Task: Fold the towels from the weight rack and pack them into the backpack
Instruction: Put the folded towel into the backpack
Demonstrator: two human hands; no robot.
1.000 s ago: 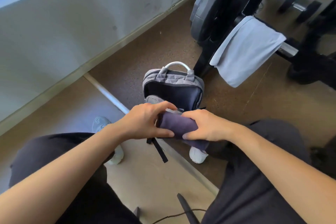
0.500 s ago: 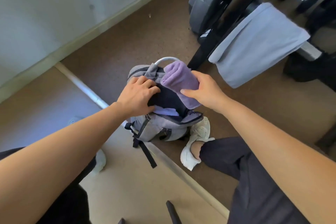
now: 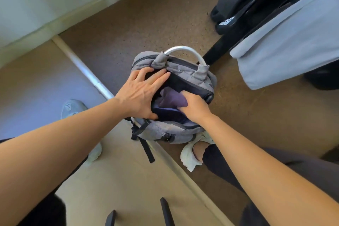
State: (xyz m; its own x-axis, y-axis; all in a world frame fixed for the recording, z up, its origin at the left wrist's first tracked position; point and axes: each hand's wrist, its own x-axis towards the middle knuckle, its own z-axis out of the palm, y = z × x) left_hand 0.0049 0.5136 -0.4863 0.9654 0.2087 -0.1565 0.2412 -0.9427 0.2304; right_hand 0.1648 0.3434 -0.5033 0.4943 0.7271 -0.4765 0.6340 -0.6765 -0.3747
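Note:
A grey backpack [image 3: 190, 73] with a white top handle stands open on the brown floor between my feet. A folded purple towel [image 3: 171, 99] sits partly inside its dark main compartment. My right hand [image 3: 195, 107] grips the towel from its near right side, fingers curled down into the opening. My left hand [image 3: 142, 91] lies spread on the left rim of the opening, fingers straight, holding the mouth apart. A light grey towel [image 3: 289, 46] hangs over a bar of the weight rack at the upper right.
The black weight rack frame [image 3: 244, 16] and plates stand close behind the backpack at the upper right. A white floor strip [image 3: 86, 71] runs diagonally under the bag. A pale wall fills the upper left. My white shoes [image 3: 190, 154] flank the bag.
The purple towel has gone from above the backpack's mouth down into the compartment with my right hand. My left hand has spread flatter over the rim. The view has moved closer.

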